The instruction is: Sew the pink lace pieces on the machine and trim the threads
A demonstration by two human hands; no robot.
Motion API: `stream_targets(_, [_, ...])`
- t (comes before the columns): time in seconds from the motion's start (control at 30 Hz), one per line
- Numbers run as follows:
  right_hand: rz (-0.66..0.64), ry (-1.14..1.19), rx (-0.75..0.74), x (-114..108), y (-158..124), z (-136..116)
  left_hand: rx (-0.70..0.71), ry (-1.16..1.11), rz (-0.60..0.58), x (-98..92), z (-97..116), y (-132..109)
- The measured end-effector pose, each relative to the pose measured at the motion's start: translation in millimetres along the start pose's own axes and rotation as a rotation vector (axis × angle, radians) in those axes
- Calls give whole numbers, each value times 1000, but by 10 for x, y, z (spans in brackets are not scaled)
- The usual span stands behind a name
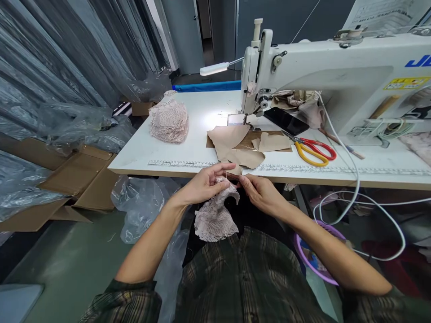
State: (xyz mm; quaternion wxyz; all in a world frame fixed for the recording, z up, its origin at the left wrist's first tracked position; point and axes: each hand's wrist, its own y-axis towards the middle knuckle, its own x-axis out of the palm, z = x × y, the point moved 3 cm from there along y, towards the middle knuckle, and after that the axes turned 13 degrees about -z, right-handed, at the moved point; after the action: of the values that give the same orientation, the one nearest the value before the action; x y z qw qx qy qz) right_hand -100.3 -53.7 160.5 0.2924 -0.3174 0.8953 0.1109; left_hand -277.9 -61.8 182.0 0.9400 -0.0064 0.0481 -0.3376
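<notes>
My left hand is closed on a piece of pale pink lace fabric, which hangs down over my lap just below the table edge. Close beside it, my right hand pinches with thumb and forefinger at a narrow brownish edge by the top of the lace; what exactly it grips is too small to tell. Beige fabric pieces lie on the table just beyond my hands, partly over a brown cardboard piece. The white sewing machine stands behind them.
A stack of pink lace pieces sits on the left of the white table. Scissors with red and yellow handles and a black phone lie right. A cardboard box, plastic bags and a purple basket stand lower down.
</notes>
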Motion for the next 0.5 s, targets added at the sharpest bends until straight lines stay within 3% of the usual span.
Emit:
stream_targets(0.33, [80,120,-5,155,144,67,-24,-56,34,3,-24,-17])
stream_targets(0.5, [130,53,23,198,111,69,-47,1,87,-36,-75,-6])
